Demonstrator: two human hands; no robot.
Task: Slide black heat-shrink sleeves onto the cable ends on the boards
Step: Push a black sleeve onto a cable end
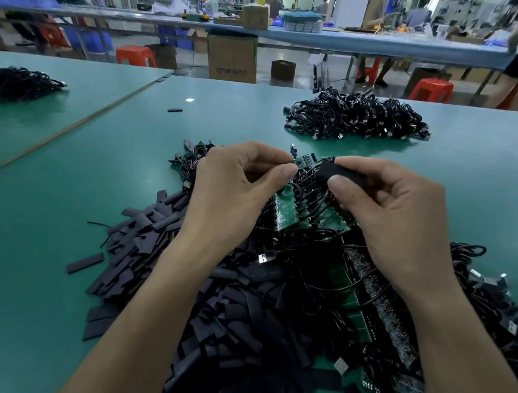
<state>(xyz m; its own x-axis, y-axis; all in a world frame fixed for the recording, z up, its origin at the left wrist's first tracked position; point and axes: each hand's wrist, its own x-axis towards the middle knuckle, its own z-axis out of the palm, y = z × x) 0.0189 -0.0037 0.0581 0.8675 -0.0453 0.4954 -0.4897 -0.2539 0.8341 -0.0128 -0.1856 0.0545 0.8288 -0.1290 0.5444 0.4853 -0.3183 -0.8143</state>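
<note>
Nearest, a heap of loose black sleeves [246,314] on the green counter [42,246], touching a tangle of green boards [287,211] and thin cables [307,287]. Above that, left grip [231,189] curled, thumb and forefinger pinching a small board [304,161] by its end; right grip [399,220] pinching one black sleeve [343,171] just beside it. Farther off, a separate cable pile [356,117] and a lone sleeve [175,110].

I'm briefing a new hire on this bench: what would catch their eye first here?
Two hands at centre: the right hand pinches a black sleeve, the left hand holds a green board. Beneath them sprawls a big sleeve pile; a cable heap lies beyond, to the right.
</note>
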